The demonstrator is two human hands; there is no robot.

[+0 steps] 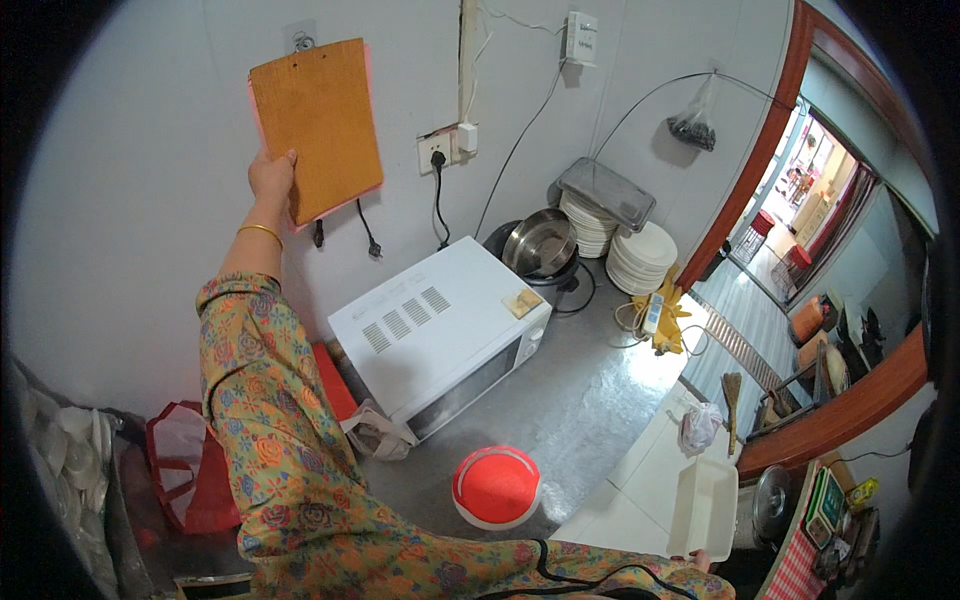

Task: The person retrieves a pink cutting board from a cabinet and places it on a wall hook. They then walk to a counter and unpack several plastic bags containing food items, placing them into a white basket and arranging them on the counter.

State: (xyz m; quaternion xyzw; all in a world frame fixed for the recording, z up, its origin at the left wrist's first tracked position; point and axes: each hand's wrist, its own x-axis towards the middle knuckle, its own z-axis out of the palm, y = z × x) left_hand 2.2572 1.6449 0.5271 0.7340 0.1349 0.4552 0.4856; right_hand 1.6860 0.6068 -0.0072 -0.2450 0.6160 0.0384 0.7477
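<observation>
- Left hand [271,180]: grip pinching 1 orange-brown board [325,130], thumb on its front; board upright against the wall, above and left of the microwave [425,310], pink edge showing behind.
- Right hand [697,561]: at near end of 1 cream tray [703,510], well right of microwave; mostly hidden, cannot tell if grip is closed.
- Microwave, 1, is the bulkiest obstacle, on the grey surface [590,385] below the wall socket [432,155].
- 2 loose plugs [375,249] hang below the board, behind microwave.
- 1 red-lidded tub [497,487]: nearer the person than microwave.
- Beyond microwave's right end: 1 metal bowl [541,243], 2 stacks of white plates [640,262], individual plates uncounted; 1 clear container [607,192] leans over them.
- Right of microwave: 1 yellow bundle [668,305], 1 white handset [653,313] on it.
- Left of microwave: 1 red-and-white bag [190,470].
</observation>
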